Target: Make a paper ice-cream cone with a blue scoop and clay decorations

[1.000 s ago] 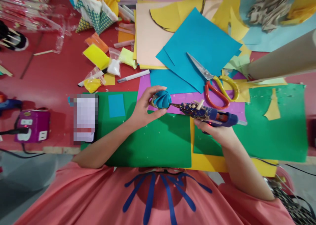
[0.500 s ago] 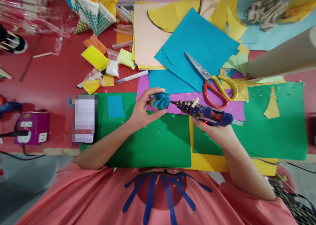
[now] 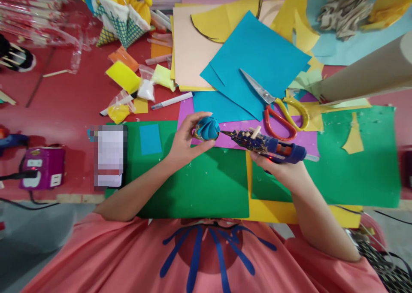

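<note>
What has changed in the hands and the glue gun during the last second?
Very little: the left hand holds the blue paper ball and the right hand holds the glue gun as before, nozzle at the ball. Scissors and papers unmoved.

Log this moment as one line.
left hand: holds blue paper rosette | right hand: holds glue gun, nozzle at rosette

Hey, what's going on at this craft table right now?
A person in a pink shirt holds a small blue folded paper piece in the left hand and a blue glue gun in the right hand, its nozzle tip at the piece's side. Both are held above green paper sheets. Scissors with red and yellow handles lie on a blue sheet just beyond, among many other coloured sheets.
</note>
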`<state>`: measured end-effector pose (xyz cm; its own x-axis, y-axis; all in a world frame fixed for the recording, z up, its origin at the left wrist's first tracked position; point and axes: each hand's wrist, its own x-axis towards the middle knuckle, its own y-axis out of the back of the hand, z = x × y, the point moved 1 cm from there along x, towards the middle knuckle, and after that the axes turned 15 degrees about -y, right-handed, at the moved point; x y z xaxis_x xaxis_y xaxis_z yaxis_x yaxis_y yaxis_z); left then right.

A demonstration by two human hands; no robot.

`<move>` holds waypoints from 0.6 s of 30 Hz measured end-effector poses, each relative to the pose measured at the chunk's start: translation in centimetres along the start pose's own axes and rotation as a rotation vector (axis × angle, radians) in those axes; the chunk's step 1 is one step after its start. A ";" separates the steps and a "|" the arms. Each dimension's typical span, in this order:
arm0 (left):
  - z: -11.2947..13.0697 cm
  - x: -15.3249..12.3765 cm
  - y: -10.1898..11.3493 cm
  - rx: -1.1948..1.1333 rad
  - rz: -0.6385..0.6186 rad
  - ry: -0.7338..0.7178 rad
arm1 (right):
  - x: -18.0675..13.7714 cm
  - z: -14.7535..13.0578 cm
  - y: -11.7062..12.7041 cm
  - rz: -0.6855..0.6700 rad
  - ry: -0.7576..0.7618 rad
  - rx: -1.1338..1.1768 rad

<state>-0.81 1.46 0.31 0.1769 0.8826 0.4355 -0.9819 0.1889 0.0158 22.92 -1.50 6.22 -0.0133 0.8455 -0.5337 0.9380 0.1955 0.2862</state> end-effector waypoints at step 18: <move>0.3 0.8 -1.1 -0.525 0.046 0.351 | -1.3 5.8 11.1 0.497 -0.279 0.293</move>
<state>0.41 1.83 0.87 0.2343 0.9668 0.1024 -0.8405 0.2543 -0.4785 35.34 -3.28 5.44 0.5012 0.6318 -0.5913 0.8653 -0.3638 0.3447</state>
